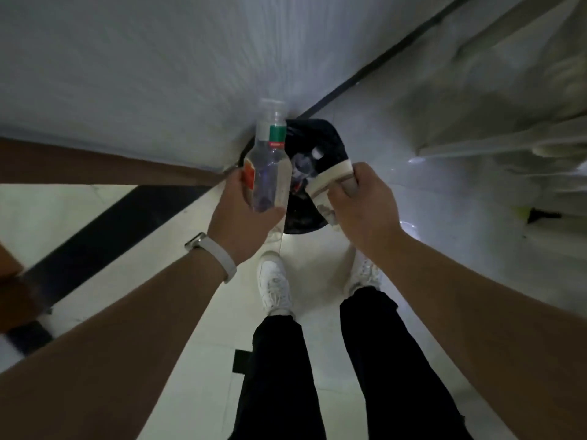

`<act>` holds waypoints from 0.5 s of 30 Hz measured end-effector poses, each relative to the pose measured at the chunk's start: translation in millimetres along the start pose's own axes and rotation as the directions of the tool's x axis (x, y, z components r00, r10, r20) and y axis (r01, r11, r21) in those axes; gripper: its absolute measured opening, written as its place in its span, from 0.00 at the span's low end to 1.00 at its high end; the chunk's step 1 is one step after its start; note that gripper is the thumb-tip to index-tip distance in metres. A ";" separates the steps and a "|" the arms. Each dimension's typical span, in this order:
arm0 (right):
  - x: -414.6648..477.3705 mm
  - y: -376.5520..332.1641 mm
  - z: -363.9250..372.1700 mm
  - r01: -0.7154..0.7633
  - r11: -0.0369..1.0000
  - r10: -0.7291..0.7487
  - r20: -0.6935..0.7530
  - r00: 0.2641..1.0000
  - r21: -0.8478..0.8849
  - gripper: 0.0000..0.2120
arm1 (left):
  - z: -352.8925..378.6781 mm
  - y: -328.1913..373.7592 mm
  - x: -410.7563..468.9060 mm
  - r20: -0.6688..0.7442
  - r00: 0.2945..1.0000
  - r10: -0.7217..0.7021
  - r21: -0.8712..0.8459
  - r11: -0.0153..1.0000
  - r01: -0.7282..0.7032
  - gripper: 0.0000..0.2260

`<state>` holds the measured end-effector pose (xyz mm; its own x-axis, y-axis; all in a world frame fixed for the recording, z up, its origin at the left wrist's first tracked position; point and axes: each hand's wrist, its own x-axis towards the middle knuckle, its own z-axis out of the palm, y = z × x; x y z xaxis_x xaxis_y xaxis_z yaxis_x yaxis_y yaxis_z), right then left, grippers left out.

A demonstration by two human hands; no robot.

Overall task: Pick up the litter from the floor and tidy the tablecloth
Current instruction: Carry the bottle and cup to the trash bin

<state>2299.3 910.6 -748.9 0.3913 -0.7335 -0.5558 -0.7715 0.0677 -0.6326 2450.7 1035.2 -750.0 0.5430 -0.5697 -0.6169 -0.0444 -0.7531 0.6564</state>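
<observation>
My left hand (244, 217) grips a clear plastic bottle (268, 160) with a green and red label, held above a dark bin (317, 134) lined with a black bag. My right hand (359, 204) holds a beige paper cup (330, 177) on its side over the bin's right rim. Inside the bin I see other clear litter (305, 163). A white tablecloth (508, 100) hangs in folds at the right, reaching the floor.
A white wall (143, 74) with a brown skirting board (95, 166) runs behind the bin. My white shoes (274, 284) stand on pale floor tiles with a dark stripe (104, 236). A small yellow and black object (536, 214) lies at the right under the cloth.
</observation>
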 end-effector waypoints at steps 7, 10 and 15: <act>88.4 80.3 78.5 0.116 0.990 -0.106 0.116 0.988 -0.079 0.04 | 74.6 -81.6 106.7 0.014 0.999 0.034 0.058 0.998 -0.035 0.30; 103.6 108.4 98.6 0.126 0.985 -0.105 0.165 0.981 -0.120 0.05 | 94.3 -109.9 130.4 -0.027 0.998 0.048 0.078 0.996 -0.046 0.33; 93.4 115.4 86.5 0.148 0.979 -0.119 0.196 0.973 -0.143 0.13 | 98.4 -117.4 121.7 -0.060 0.998 0.035 0.146 0.989 -0.026 0.39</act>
<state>2290.2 908.4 -920.5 0.5708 -0.5893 -0.5718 -0.7689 -0.1392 -0.6241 2439.4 1022.0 -944.9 0.5905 -0.5753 -0.5660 -0.1805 -0.7777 0.6022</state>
